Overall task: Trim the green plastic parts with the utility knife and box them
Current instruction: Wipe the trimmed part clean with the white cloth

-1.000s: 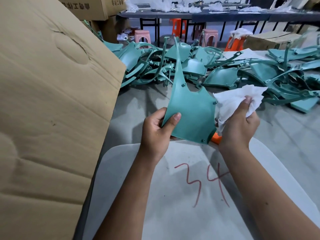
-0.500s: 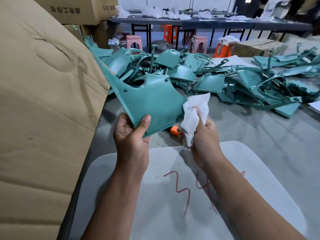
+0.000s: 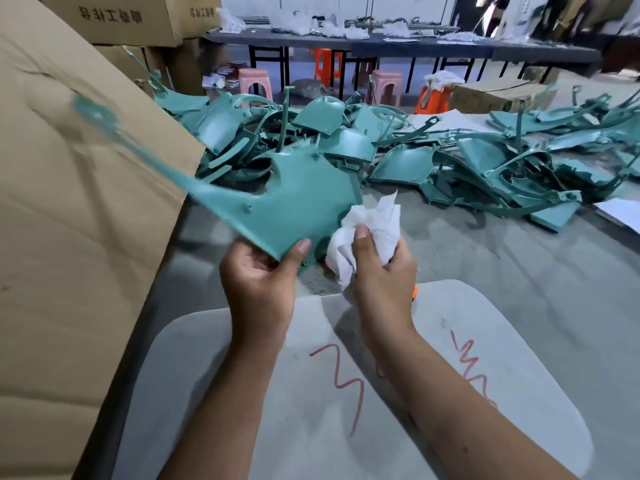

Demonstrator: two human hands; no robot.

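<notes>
1. Two hands are at work: the left hand point(image 3: 258, 271) pinches the near corner of a green plastic part point(image 3: 298, 206), thumb on its upper face, while the right hand point(image 3: 379, 268) grips a crumpled white cloth point(image 3: 367, 230) beside that part's right edge
2. The part's long axis runs up and left from the left hand, its blurred thin tip over the cardboard box point(image 3: 69, 202)
3. By my judgement boxing comes next; the left hand is nearer, with open room between
4. The pile of green parts point(image 3: 415, 157) lies beyond on the floor
</notes>
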